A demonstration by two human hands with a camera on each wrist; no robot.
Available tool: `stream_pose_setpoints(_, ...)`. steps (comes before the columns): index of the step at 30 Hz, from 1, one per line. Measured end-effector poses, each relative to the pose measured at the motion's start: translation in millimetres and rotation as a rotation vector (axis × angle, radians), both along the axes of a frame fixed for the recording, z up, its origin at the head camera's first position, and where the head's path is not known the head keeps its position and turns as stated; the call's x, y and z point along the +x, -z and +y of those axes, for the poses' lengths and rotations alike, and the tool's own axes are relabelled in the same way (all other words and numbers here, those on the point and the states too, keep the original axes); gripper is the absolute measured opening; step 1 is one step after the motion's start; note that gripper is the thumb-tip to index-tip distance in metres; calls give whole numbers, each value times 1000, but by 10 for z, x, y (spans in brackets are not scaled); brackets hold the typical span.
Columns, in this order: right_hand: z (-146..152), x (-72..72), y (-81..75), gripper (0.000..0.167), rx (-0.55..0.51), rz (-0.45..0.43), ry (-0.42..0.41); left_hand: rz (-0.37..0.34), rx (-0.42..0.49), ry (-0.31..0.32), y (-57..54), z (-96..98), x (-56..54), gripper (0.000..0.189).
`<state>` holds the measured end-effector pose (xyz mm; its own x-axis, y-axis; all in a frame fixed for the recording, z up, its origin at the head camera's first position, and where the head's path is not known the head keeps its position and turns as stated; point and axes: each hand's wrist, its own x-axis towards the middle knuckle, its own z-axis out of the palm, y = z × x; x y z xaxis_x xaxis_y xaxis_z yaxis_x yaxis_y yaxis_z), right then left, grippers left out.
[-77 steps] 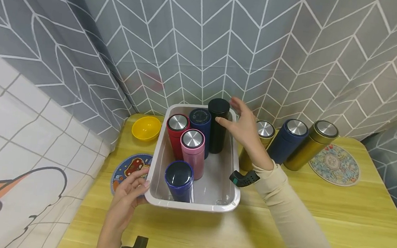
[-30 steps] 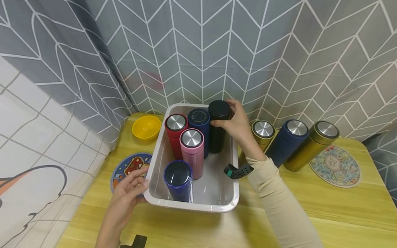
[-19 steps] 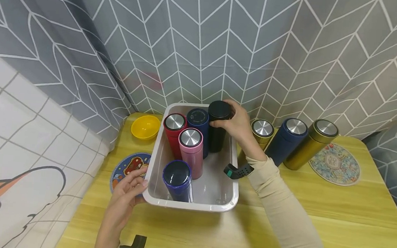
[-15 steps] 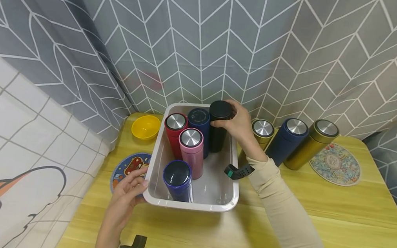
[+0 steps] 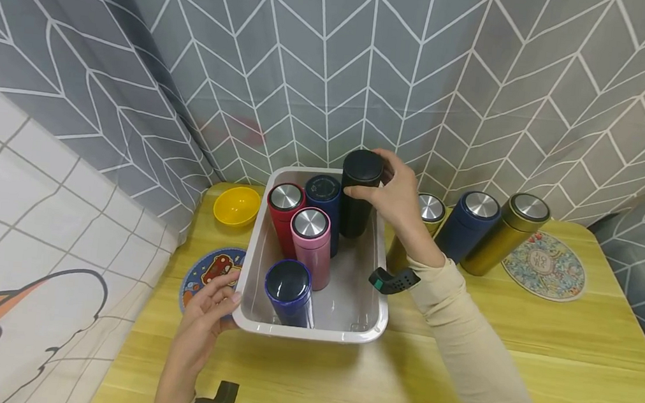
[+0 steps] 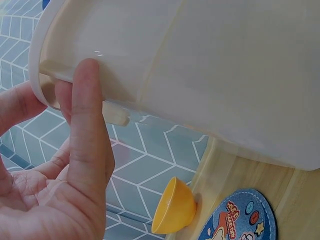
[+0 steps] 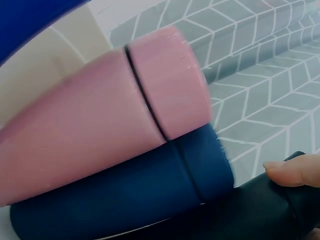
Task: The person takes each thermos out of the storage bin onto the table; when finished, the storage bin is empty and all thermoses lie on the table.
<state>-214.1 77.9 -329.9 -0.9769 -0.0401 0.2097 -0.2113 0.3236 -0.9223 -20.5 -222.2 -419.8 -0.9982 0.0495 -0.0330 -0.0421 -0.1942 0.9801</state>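
Work looked part done. Five bottles were inside the tub (image 5: 311, 334), and three stood outside it on the table (image 5: 602, 360).

The black bottle (image 5: 355, 214) was in the far right corner of the tub, standing up. The right hand (image 5: 396, 196) gripped it near the top, thumb on one side and fingers round the other. It had not let go, so the job with this bottle did not look finished. I could not tell if the bottom of it touched the floor of the tub.

The left hand (image 5: 206, 313) pinched the tub by its near left corner, which seemed to keep it steady.

The other four were set in the tub with no hand on them. The red bottle (image 5: 283, 223), dark blue bottle (image 5: 324, 191) and pink bottle (image 5: 313, 255) were close together. The bright blue bottle (image 5: 291, 291) stood in front, near the left hand.

Outside, on the right, were the inner gold bottle (image 5: 430, 209), the navy bottle (image 5: 466, 230) and the outer gold bottle (image 5: 497, 242). Nobody was touching the navy bottle or the outer gold bottle with their fingers. The right arm partly hid the inner gold bottle.
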Motion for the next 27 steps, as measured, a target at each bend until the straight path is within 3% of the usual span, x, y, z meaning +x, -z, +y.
stream_pose_setpoints(13, 63, 187, -214, 75, -70, 89, -5, 3, -8, -2, 21, -6, -2, 37)
stream_pose_setpoints(27, 165, 570, -570, 70, -170, 261, -4, 18, -14, 15, 29, -10, 7, 37)
